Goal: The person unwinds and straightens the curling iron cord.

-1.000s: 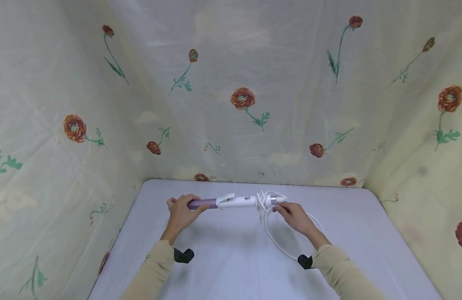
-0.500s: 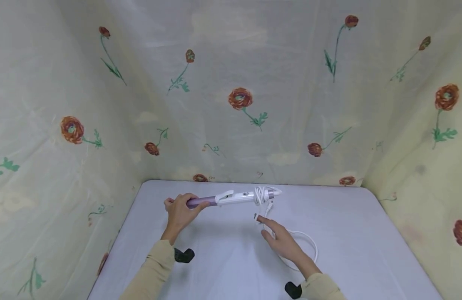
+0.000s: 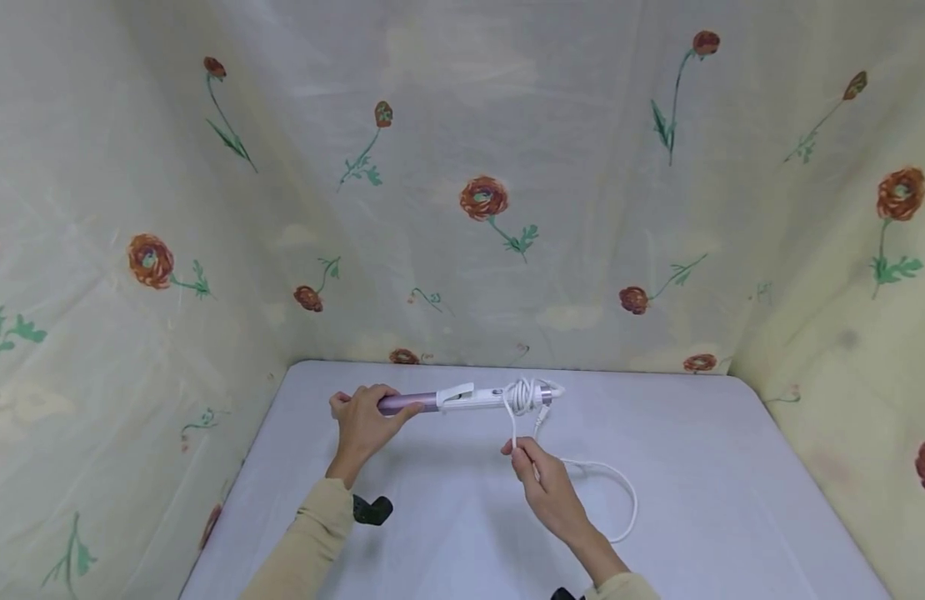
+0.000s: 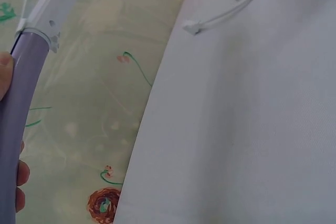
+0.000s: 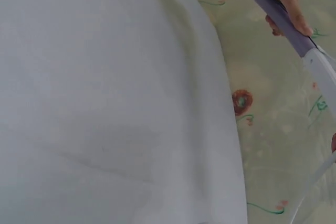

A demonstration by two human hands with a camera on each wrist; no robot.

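A curling iron (image 3: 473, 400) with a white handle and a purple barrel is held level above the table. My left hand (image 3: 365, 429) grips the barrel, its thumb along the near side. White cord (image 3: 520, 396) is wound in several turns around the handle's right end. Below those turns, my right hand (image 3: 548, 492) pinches a strand of the cord between thumb and fingers. The rest of the cord loops out to the right of that hand. In the left wrist view, the purple barrel (image 4: 23, 93) fills the left edge, and a white plug (image 4: 192, 27) shows at a cord's end.
The white-covered table (image 3: 432, 542) has rounded far corners. Flower-printed cloth (image 3: 567, 275) hangs behind it and on both sides. Black wrist mounts (image 3: 372, 510) sit by the sleeves (image 3: 301, 537).
My right hand has left the handle's right end, moved down and left, and now pinches the cord. The left hand keeps its grip on the barrel, almost still.
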